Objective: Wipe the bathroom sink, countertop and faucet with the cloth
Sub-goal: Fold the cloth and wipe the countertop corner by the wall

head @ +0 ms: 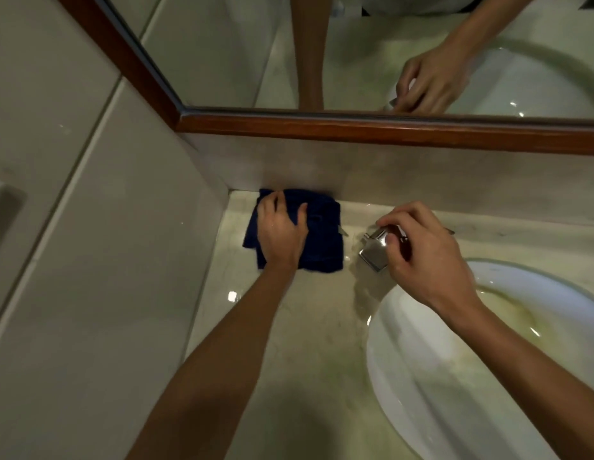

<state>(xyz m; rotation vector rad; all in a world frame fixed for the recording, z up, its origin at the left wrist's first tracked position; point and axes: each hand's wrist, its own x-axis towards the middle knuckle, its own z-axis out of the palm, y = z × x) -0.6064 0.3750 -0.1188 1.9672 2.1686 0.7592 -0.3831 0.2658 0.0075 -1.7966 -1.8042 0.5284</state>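
Cloth on the countertop, faucet in hand
Left hand presses the dark blue cloth (frame centre) with flat fingers; right hand curls round the faucet beside the sink

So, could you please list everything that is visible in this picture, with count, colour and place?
cloth: one, dark blue, on the countertop at the back wall, under the left hand
faucet: one, chrome, behind the sink, partly hidden by the right hand
sink: one, white, at the right
countertop: one, pale marble
mirror: one, brown wooden frame, above the back wall
left hand: one, presses flat on the cloth
right hand: one, fingers curled round the faucet
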